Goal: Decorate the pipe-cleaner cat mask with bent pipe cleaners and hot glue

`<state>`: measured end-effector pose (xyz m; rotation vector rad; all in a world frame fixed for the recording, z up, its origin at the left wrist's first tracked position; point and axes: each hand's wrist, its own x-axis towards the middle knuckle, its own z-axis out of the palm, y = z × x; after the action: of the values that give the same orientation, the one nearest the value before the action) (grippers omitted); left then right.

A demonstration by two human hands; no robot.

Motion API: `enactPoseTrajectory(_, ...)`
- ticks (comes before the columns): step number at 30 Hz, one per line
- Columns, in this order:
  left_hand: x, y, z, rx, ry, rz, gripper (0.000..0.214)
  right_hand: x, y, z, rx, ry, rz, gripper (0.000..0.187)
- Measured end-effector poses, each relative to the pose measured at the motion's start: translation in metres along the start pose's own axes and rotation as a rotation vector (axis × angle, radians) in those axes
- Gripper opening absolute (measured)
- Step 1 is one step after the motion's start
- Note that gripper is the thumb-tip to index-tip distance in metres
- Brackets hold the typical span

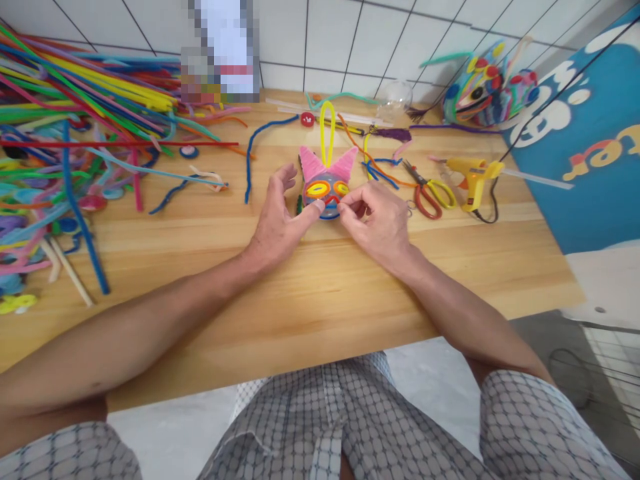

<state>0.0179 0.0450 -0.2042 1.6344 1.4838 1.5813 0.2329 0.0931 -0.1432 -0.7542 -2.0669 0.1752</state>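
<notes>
At frame centre, the eyes (317,191) look done while your left hand (278,217) spreads, right hand (379,217) pinching the seemingly unfinished red strip (330,199).

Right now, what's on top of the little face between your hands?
Two pink ears, with a yellow loop between them. The left hand and right hand partly cover the face's lower part; its back is hidden.

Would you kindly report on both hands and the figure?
Left hand: open, thumb at figure. Right hand: fingertips at red strip. Scissors beyond right hand, not blocking.
</notes>
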Motion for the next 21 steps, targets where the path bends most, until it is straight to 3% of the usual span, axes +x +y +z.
enactPoseTrajectory(15,0.012,0.017,-0.002,-0.215,-0.156,-0.049,0.06,-0.001,-0.001,-0.004,0.01,-0.06,0.053,0.012)
enactPoseTrajectory(21,0.014,0.02,-0.004,-0.233,-0.161,-0.078,0.058,0.002,0.0,-0.011,0.169,-0.092,0.272,0.017)
